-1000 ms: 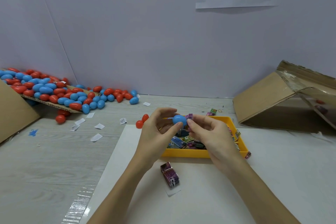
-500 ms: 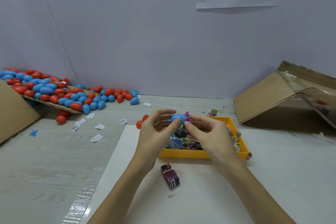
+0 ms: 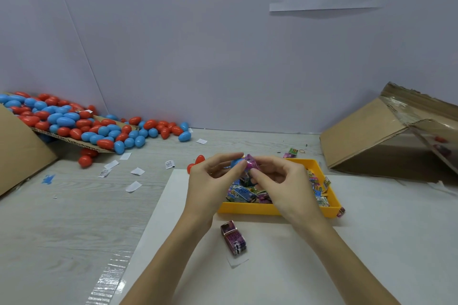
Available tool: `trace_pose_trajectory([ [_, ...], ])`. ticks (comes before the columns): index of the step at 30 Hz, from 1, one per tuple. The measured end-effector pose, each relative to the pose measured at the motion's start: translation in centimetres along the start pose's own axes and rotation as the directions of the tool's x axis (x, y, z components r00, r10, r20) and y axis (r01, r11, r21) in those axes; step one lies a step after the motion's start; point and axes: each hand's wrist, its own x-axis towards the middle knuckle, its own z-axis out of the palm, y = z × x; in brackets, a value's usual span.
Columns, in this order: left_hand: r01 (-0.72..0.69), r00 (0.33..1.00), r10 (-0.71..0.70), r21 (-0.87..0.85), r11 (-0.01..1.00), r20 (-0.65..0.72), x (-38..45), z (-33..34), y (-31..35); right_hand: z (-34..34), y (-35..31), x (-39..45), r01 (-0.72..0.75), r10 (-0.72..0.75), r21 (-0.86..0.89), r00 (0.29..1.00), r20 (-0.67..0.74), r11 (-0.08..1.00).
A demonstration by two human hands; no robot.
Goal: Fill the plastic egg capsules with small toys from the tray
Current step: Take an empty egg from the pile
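My left hand [image 3: 210, 181] pinches a blue egg capsule piece [image 3: 236, 163] above the yellow tray [image 3: 247, 208]. My right hand [image 3: 280, 181] pinches a small pink-purple wrapped toy [image 3: 250, 164] pressed against the capsule. The tray holds several small colourful toy packets [image 3: 244, 193], partly hidden by my hands. A purple stack of packets [image 3: 233, 238] lies on the white sheet in front of the tray.
A big pile of red and blue egg capsules [image 3: 74, 124] spills from a cardboard box at the left. Two red capsules [image 3: 195, 162] lie behind my left hand. Paper scraps [image 3: 133, 186] dot the table. A tipped cardboard box [image 3: 386, 138] stands right.
The blue capsule was whole between both hands; now the pink-purple toy shows at its right side under my right fingertips. Both hands stay above the tray.
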Motion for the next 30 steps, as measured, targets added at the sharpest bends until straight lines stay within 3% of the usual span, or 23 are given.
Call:
trace_pose_trajectory([
  [4,-0.023,1.0,0.023,0.009,1.0,0.018,-0.1,0.1,0.1,-0.5,0.1,0.2,-0.069,0.068,0.025,0.997,0.03,0.997],
  [10,-0.156,0.988,0.155,0.113,0.981,0.015,-0.3,0.4,-0.1,0.1,-0.1,0.0,-0.042,0.042,0.012,0.999,-0.004,0.999],
  [15,-0.112,0.992,0.111,0.016,0.994,0.06,-0.3,0.3,0.2,0.0,0.1,0.1,-0.078,0.083,0.118,0.996,-0.034,0.99],
  [30,-0.14,0.987,0.139,0.009,0.99,0.076,-0.5,0.6,0.1,0.7,-0.1,-0.3,-0.093,0.126,0.228,0.983,-0.132,0.969],
])
